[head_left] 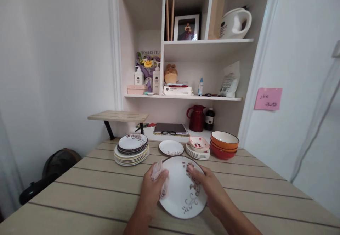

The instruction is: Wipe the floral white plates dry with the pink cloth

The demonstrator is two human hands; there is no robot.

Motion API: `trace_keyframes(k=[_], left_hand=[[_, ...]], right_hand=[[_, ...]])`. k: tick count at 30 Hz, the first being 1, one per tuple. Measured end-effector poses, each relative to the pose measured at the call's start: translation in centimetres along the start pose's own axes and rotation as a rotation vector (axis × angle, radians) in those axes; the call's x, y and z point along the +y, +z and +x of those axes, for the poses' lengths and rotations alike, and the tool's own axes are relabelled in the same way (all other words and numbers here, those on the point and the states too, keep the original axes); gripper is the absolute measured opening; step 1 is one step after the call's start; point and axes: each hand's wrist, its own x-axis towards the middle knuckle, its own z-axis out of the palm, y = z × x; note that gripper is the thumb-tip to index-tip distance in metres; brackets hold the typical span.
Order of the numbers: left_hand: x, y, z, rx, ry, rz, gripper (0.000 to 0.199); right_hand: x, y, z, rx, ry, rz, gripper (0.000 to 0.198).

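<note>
A white plate (175, 192) with a brown flower pattern and a dark rim is held up, tilted toward me, above the near part of the table. My right hand (209, 185) grips its right edge, thumb on the front face over the flowers. At the left edge, my left hand (154, 187) is closed around a crumpled pale pink cloth (160, 178), which lies against the plate's rim. The fingers behind the plate are hidden. Just beyond it, a smaller flowered plate (171, 146) lies flat on the table.
A stack of plates (132, 150) stands at the left. To the right are small dishes (198, 150) and stacked orange and red bowls (224, 144). Behind them are a laptop (170, 128), a red jug (197, 118) and a dark bottle (209, 119). A small raised shelf (118, 116) overhangs the table's back left.
</note>
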Motion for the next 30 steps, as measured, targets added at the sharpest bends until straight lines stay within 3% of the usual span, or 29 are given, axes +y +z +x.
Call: trace_keyframes(k=[4,11,15,22,25,30], left_hand=[[0.4,0.6,-0.1,-0.062,-0.076,-0.193,0.057],[0.4,1.9,-0.6,-0.015,-0.258,-0.459,0.054],[-0.3,2.6,-0.8,-0.028,-0.322,-0.510,0.047],[-1.1,3.3,-0.8,-0.052,-0.312,-0.489,0.042],[-1.6,3.0,-0.6,-0.033,-0.278,-0.443,0.047],[-1.3,2.0,-0.1,0.129,-0.177,-0.302,0.057]], right_hand=[[0.9,0.7,0.3,0.052,-0.040,0.073,0.039],[1.4,1.2,0.8,0.225,-0.011,0.309,0.047],[1.7,0.9,1.2,0.268,0.008,0.413,0.052],[2.6,0.8,1.5,0.294,0.016,0.487,0.057],[2.8,0.9,1.7,0.252,0.037,0.468,0.055],[1.6,0.4,1.5,0.086,0.080,0.313,0.054]])
